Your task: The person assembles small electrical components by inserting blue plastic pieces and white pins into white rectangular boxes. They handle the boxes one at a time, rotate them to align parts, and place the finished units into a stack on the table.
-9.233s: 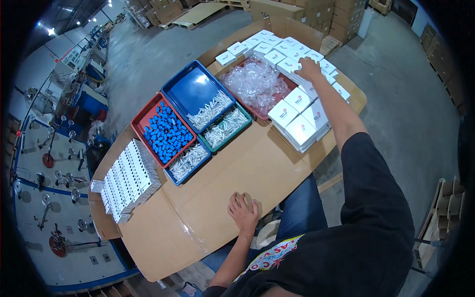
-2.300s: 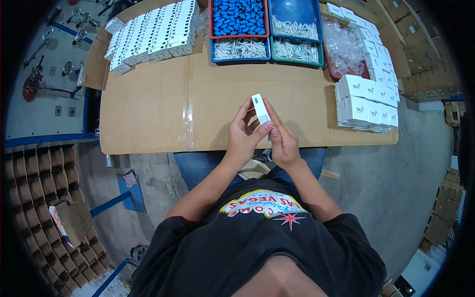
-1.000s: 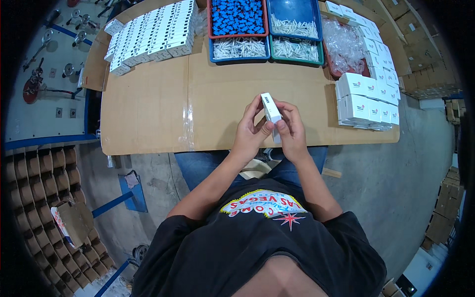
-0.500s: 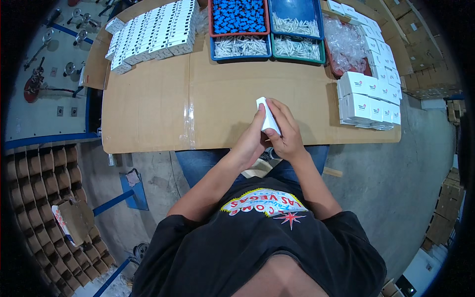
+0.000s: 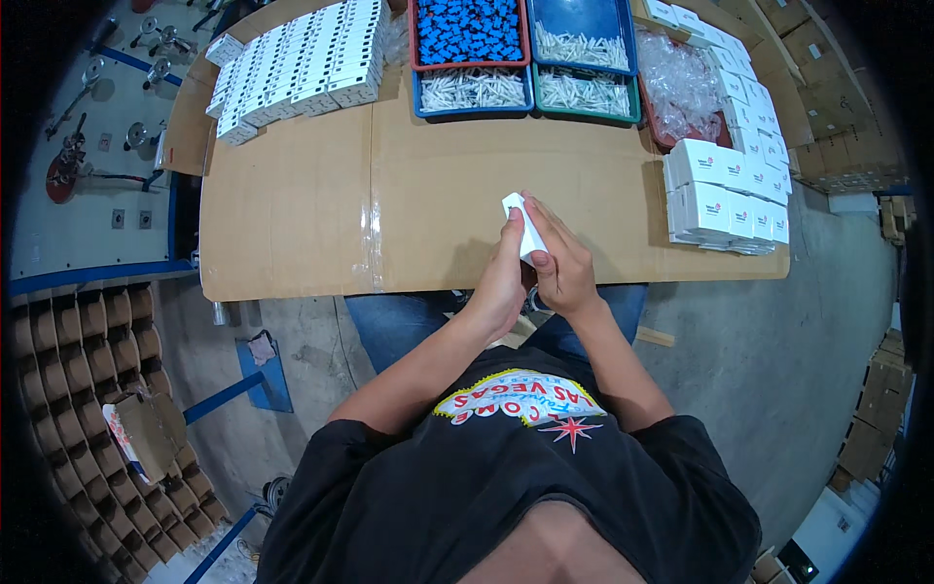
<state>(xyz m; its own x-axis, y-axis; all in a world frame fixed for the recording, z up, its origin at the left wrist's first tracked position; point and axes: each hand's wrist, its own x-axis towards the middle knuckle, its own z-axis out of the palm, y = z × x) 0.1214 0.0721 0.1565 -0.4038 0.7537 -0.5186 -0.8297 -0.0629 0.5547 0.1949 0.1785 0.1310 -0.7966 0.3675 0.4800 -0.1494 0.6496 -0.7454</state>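
Observation:
A small white carton [image 5: 527,234] is held between both hands above the near edge of the cardboard-covered table [image 5: 292,214]. My left hand [image 5: 499,282] grips its left side, the thumb lying along it. My right hand [image 5: 567,263] presses on the other side, fingers stretched along the carton and thumb near its lower end. The carton is tilted, with part of its faces hidden by my hands.
White boxes [image 5: 302,68] stand in rows at the far left, with more white boxes [image 5: 725,200] stacked at the right. Trays at the back hold blue parts [image 5: 469,31] and white slim pieces [image 5: 474,91]. Clear plastic bags [image 5: 678,88] fill a red tray. A divided cardboard rack [image 5: 78,389] stands lower left.
My left hand has shifted slightly up and right along the carton. The right thumb has moved a little, and both hands stay closed around the carton.

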